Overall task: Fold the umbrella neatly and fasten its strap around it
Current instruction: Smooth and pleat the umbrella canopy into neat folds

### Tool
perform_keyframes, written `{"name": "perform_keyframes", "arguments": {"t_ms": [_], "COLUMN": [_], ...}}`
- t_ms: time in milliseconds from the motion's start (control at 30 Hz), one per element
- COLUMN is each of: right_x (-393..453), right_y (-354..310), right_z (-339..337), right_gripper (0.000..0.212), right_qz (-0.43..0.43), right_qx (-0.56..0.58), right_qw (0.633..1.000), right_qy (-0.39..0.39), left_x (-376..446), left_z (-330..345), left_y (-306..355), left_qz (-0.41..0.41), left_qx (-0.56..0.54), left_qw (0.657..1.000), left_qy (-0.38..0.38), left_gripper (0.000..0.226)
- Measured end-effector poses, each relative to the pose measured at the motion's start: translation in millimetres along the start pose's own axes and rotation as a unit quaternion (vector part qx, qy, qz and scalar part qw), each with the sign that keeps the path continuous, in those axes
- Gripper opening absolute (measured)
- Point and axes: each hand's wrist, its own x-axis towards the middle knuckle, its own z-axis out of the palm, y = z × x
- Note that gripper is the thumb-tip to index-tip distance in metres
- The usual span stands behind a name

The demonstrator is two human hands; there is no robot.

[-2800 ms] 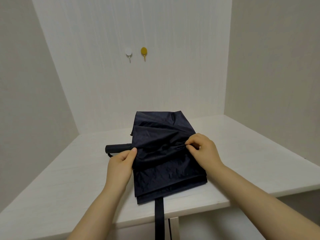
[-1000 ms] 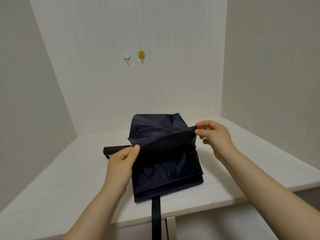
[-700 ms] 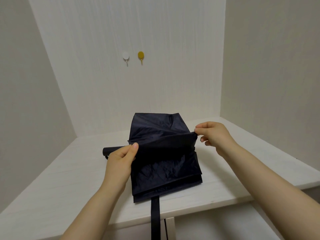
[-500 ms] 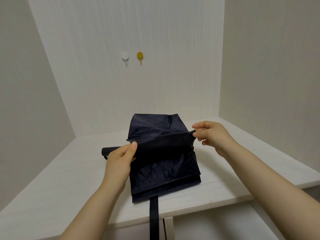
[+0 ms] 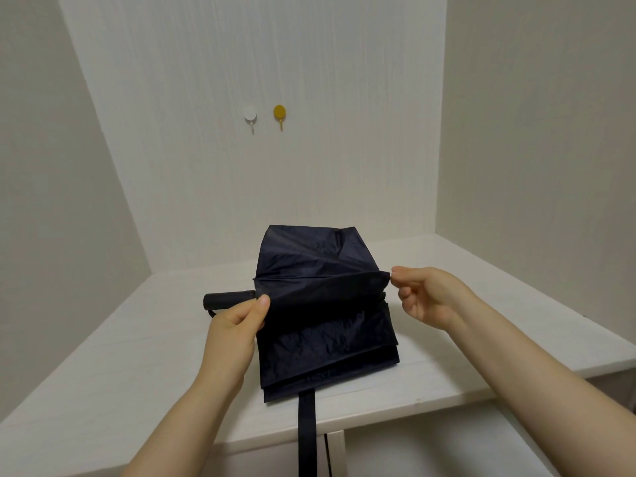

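At the bottom centre of the frame the strap [image 5: 306, 432] hangs loose off the near edge of the white table [image 5: 103, 390], unfastened and dangling below the tabletop. Any tug on the canopy could drag it sideways or let its weight pull the lowest layers out of line.

Just above it, in the middle of the frame, the dark navy umbrella [image 5: 327, 342] lies across the table in stacked flat pleats, its near edges roughly squared but slightly stepped. Those finished pleats are only resting; nothing pins them, so lifting the next panel too high would likely fan them open again.

The left hand [image 5: 237, 325] sits at the left edge of the fabric, thumb on top and fingers curled underneath, pinching the lifted panel near the shaft end. The right hand [image 5: 426, 297] is at centre right, fingertips drawn together at the panel's far right corner; it appears to nip the very tip of the cloth, though the contact is so slight I cannot be sure it has a real hold. That thin purchase is the main risk: slippery fabric could slide free and the taut fold would collapse into a crease off the rib line.

Behind the left hand the black handle [image 5: 227, 300] pokes out to the left, free to roll. Farther back the unfolded panels stand crumpled. On the rear wall, upper centre, hang a white hook [image 5: 250, 114] and a yellow hook [image 5: 279, 112].
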Motion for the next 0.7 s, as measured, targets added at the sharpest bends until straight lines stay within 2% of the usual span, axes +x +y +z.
{"name": "perform_keyframes", "arguments": {"t_ms": [100, 200, 433, 700], "right_x": [-1.1, -4.3, -9.9, -14.1], "right_y": [4.8, 7.2, 5.4, 4.0], "right_z": [-5.6, -4.7, 5.9, 9.1], "right_gripper": [0.014, 0.021, 0.007, 0.009], "right_qz": [0.024, 0.027, -0.074, -0.13], "right_qx": [-0.029, -0.058, -0.135, -0.205], "right_qw": [0.999, 0.998, 0.987, 0.968], "right_qy": [0.015, 0.01, 0.053, 0.056], "left_x": [-2.3, -1.9, -0.8, -1.1], "left_z": [2.6, 2.6, -0.3, 1.8], "left_y": [0.4, 0.5, -3.5, -2.8], "left_qz": [0.0, 0.0, -0.003, 0.001], "left_qx": [-0.004, -0.003, -0.002, -0.01], "left_qw": [1.0, 1.0, 1.0, 1.0], "left_qy": [0.001, 0.004, 0.0, -0.003], "left_gripper": [0.037, 0.043, 0.049, 0.047]}}
